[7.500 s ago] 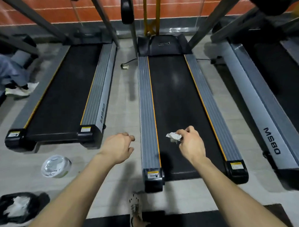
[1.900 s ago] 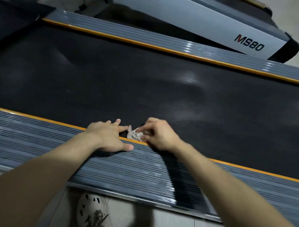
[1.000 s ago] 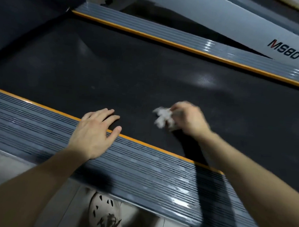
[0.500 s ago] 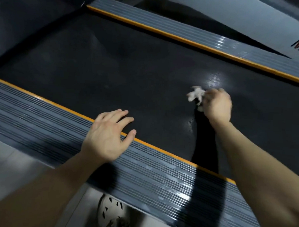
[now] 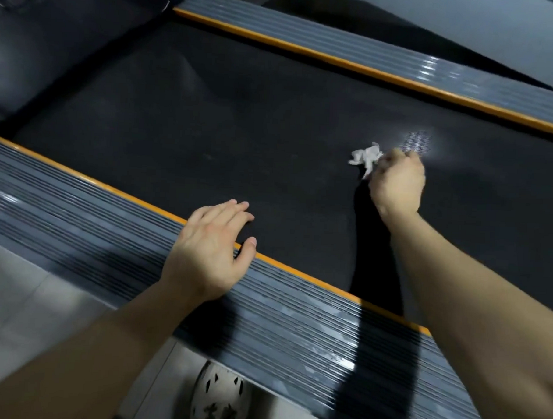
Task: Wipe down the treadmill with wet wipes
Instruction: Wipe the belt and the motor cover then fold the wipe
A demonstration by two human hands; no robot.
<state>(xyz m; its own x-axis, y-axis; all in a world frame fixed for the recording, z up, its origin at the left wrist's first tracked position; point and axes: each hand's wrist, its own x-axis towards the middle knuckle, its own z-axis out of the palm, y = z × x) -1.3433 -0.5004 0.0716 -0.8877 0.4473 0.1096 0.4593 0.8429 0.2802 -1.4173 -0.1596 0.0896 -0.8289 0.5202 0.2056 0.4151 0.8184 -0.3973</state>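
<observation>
The treadmill's black belt (image 5: 241,122) fills the middle of the head view, with a ribbed grey side rail (image 5: 78,210) edged in orange on the near side and another rail (image 5: 402,61) on the far side. My right hand (image 5: 396,183) is out over the belt, fingers closed on a crumpled white wet wipe (image 5: 366,156) that pokes out to its left and touches the belt. My left hand (image 5: 214,251) lies flat with fingers spread across the near rail's orange edge, fingertips on the belt.
The treadmill's dark motor cover (image 5: 54,41) sits at the upper left. Pale floor tiles (image 5: 20,309) lie below the near rail, and my white perforated shoe (image 5: 219,397) stands on them at the bottom edge. A neighbouring treadmill's grey side (image 5: 498,35) runs along the upper right.
My right hand has slid the wipe from the near orange edge outward across the belt toward the far rail. My left hand has stayed planted on the near rail.
</observation>
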